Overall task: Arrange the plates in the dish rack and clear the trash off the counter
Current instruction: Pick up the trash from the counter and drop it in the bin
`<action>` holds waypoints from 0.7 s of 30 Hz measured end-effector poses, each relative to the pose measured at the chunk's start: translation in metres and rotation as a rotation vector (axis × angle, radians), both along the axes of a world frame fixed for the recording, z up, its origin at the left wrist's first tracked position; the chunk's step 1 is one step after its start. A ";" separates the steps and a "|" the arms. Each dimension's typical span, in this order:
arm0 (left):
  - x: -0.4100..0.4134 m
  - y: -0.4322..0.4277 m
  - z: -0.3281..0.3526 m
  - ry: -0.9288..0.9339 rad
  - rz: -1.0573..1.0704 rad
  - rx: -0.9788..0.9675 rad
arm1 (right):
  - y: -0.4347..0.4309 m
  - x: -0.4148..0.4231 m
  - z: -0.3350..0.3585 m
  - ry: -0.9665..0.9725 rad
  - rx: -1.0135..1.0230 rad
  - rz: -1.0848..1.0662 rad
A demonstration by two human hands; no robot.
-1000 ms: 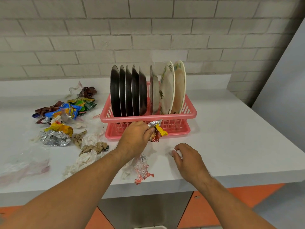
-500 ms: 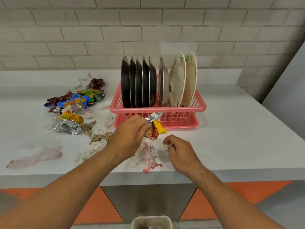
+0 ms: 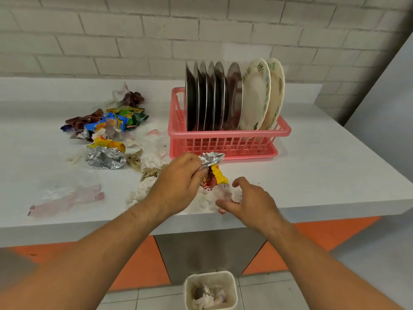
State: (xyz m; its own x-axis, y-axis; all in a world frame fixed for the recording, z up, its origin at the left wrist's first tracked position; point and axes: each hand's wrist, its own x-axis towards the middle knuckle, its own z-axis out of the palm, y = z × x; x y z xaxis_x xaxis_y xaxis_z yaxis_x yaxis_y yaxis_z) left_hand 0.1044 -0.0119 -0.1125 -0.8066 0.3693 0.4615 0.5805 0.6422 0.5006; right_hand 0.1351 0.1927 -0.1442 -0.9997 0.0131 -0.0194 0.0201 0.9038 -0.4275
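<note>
While the left hand (image 3: 178, 177) grips a foil wrapper (image 3: 211, 159), the right hand (image 3: 251, 203) hovers loose-fingered over plastic scraps (image 3: 209, 198) near the rack (image 3: 223, 144).

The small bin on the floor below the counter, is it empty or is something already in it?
Not empty. The bin holds crumpled white and dark scraps at its bottom, below the rim.

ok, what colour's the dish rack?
Pink. The dish rack is pink plastic throughout, and the head view shows it best.
</note>
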 end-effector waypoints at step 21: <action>-0.003 -0.004 0.015 -0.189 0.180 0.207 | -0.010 -0.001 0.002 0.053 -0.020 -0.199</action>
State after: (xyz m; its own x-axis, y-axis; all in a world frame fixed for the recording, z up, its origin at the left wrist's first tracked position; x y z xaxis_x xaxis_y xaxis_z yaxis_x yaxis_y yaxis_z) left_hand 0.1012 -0.0154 -0.0974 -0.9290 0.1273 0.3476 0.3512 0.5995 0.7192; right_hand 0.1339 0.1823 -0.1417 -0.9771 0.2107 0.0306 0.1747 0.8755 -0.4505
